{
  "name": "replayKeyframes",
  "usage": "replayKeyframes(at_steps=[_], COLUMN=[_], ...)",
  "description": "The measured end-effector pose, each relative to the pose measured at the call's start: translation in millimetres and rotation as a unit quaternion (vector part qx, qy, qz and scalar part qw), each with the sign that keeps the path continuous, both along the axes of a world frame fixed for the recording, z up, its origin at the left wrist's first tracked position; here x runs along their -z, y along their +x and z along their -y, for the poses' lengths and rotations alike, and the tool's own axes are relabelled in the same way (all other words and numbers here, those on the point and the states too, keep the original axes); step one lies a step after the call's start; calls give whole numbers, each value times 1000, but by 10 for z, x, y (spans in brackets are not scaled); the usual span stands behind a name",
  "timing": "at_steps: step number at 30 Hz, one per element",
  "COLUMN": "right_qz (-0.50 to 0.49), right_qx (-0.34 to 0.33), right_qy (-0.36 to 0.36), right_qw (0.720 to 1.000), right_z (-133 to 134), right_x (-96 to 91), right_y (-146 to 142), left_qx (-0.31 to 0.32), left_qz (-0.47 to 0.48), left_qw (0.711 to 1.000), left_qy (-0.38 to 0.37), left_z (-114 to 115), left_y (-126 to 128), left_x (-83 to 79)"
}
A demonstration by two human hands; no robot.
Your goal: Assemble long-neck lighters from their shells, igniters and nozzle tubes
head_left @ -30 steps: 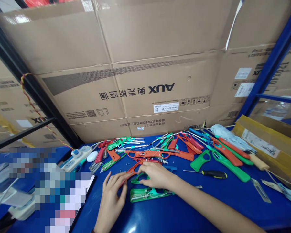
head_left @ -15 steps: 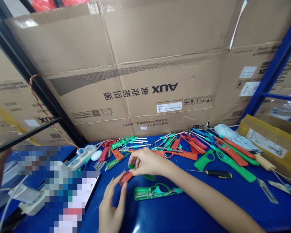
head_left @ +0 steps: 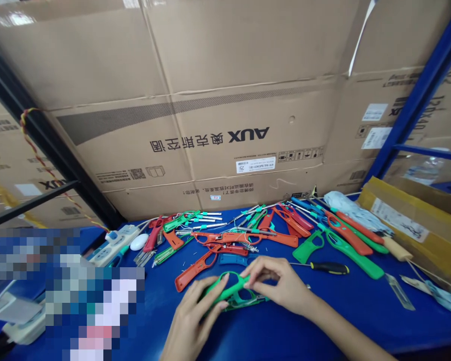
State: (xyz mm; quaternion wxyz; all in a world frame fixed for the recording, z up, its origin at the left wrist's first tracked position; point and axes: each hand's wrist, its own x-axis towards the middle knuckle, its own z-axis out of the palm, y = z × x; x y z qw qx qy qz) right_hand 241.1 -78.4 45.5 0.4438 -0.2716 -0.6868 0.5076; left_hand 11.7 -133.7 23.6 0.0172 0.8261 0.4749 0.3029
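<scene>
Your left hand and right hand curl around green plastic lighter casing, fingers gripping, above blue counter; corrugated cardboard cartons stand behind counter.

Stacked AUX cartons — blue steel racking alongside.

Bright, even light seems to fall from above, leaving only faint shadows under the green plastic handle and a white sheen at 10 o'clock on the cardboard carton. Wide-angle distortion tilts the black rack upright and the blue rack upright toward the frame's corners. A pixelated patch blurs the 7 o'clock area, and fine detail on the blue worktop looks slightly soft.
</scene>
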Motion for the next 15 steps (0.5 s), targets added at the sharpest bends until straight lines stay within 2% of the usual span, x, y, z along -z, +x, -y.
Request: replayKeyframes(at_steps=[4,8,11,15], right_qz=[84,174,195,206], right_qx=[11,45,61,71], right_qy=[-3,41,54,49], right_qw=[996,983,977,975], right_z=[92,100,95,98], right_x=[88,101,139,192], right_y=[153,267,336,393], left_qx=[42,58,67,67], left_qz=[-51,-73,-73,-65], left_qw=[997,994,990,986], left_qy=[-37,-62,-97,-138], left_z=[-7,-47,-77,-112], left_y=[31,51,89,161], left_x=[-59,-142,-169,-128])
